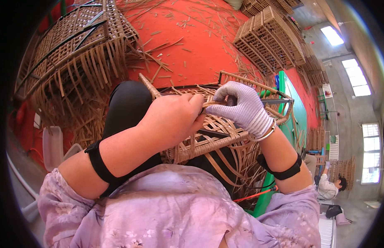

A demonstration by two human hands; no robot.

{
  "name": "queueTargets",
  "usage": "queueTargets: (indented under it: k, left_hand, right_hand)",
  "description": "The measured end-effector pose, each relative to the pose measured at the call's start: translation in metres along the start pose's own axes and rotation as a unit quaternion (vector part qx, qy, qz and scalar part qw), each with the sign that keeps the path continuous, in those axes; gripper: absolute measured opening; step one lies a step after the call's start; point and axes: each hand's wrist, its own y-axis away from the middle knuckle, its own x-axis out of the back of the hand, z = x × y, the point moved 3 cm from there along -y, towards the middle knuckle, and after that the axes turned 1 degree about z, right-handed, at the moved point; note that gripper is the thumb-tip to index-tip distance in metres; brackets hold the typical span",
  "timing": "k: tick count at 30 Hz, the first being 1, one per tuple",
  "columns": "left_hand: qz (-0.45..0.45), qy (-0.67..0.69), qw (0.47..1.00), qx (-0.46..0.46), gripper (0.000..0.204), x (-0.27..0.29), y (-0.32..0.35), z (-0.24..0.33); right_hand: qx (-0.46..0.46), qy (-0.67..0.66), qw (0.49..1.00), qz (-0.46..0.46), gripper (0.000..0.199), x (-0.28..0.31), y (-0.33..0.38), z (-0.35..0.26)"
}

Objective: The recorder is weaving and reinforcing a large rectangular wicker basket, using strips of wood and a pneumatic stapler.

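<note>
The half-woven wicker basket [225,140] is resting across the person's lap, its rim turned upward so the weaving edge is lying within reach. The bare left hand [171,120] is closing around the near rim, apparently bracing the frame against the pull. The gloved right hand [241,109] is pinching a thin cane strip [212,103] at the rim's top edge, probably guiding it between the stakes. Finished woven crates [268,37] are standing at the far edge of the red floor [192,45], among loose cane offcuts.
</note>
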Motion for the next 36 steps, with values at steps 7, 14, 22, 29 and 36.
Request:
queueTargets:
  k: [7,14,22,29,36]
  left_hand:
    - [0.004,-0.008,1.0,0.006,0.024,-0.002,0.001,-0.001]
    - [0.005,-0.002,1.0,0.008,0.026,-0.001,0.001,-0.001]
    - [0.013,0.016,1.0,0.021,0.024,0.001,-0.001,0.0]
    - [0.006,0.019,1.0,0.009,0.026,0.001,-0.002,0.0]
    - [0.005,0.04,0.999,0.021,0.028,0.001,-0.002,-0.001]
  right_hand:
    - [0.085,-0.009,0.991,0.107,0.026,-0.013,0.021,-0.007]
    - [0.086,-0.076,0.949,0.294,0.014,-0.05,0.051,-0.006]
    - [0.045,-0.114,0.92,0.372,0.011,-0.065,0.053,-0.013]
    - [0.064,-0.127,0.907,0.396,0.012,-0.071,0.053,-0.009]
    - [0.112,-0.076,0.893,0.43,0.019,-0.073,0.057,-0.009]
